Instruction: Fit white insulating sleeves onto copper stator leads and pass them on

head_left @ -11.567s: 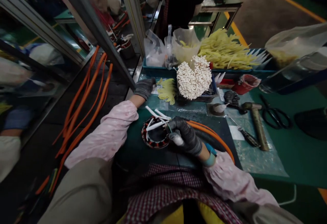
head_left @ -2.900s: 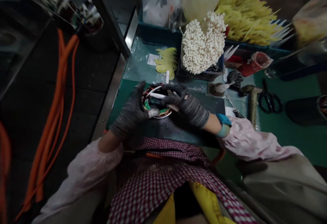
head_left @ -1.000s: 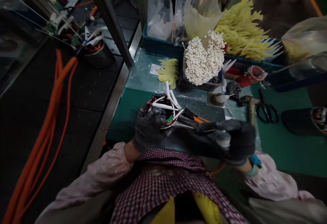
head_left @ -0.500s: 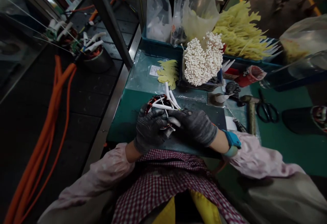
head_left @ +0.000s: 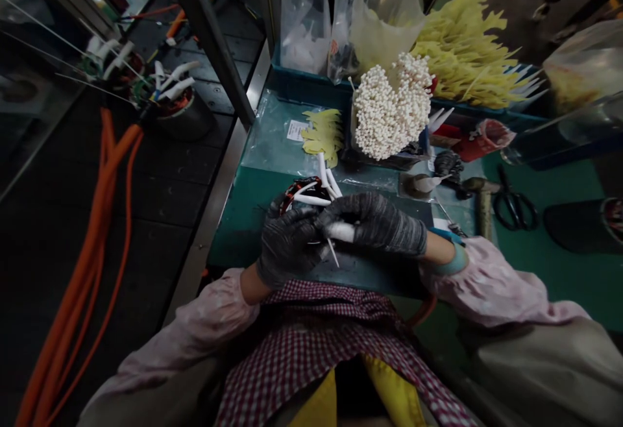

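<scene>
A round wound coil part (head_left: 299, 188) with white sleeves (head_left: 311, 200) rising from it sits at the near edge of the green bench. My left hand (head_left: 289, 245), in a dark grey glove, wraps round its left and near side. My right hand (head_left: 377, 224), gloved too, is closed at the part's right side, with a white piece (head_left: 341, 231) showing at its fingers. A thin white strip (head_left: 333, 253) sticks out below the fingers, toward me. The hands hide much of the part.
Beyond the part are a yellow fringed sheet (head_left: 324, 135) and a box of white-tipped sticks (head_left: 389, 112). On the right lie a hammer (head_left: 484, 213), black scissors (head_left: 514, 209) and a red roll (head_left: 487, 140). Orange cables (head_left: 109, 180) hang at the left.
My right hand has turned and its fingers have closed in toward the left hand. The thin white strip, upright over the part before, now points down toward me. The view has shifted slightly.
</scene>
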Tool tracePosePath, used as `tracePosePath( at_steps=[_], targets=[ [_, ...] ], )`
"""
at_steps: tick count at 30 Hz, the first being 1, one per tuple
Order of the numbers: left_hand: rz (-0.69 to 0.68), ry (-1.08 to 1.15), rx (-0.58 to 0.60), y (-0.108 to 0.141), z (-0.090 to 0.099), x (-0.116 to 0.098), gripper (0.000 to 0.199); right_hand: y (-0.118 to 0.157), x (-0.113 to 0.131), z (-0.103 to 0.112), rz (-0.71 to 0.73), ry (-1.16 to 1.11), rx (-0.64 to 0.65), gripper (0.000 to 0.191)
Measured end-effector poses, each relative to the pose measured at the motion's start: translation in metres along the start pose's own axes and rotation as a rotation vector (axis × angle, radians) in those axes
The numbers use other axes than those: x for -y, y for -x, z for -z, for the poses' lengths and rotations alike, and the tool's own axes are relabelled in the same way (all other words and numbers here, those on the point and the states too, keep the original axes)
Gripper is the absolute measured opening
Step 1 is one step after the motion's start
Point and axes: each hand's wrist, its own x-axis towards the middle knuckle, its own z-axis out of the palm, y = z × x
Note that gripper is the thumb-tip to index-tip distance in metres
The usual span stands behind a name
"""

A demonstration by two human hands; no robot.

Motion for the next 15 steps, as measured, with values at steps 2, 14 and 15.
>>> tracePosePath(
  at_steps=[2,14,15],
  targets=[
    [0.001,-0.009,0.014,0.0,0.001,0.0,0.014,0.0,-0.002,0.001,0.02,0.05,-0.058,0.012],
    [0.031,0.014,0.014,-0.005,0.003,0.0,0.011,0.005,-0.023,-0.011,0.186,0.216,-0.254,0.012],
    [0.045,0.007,0.021,-0.004,0.003,0.0,0.011,0.007,-0.024,-0.011,0.242,0.23,-0.207,0.012]
  ],
)
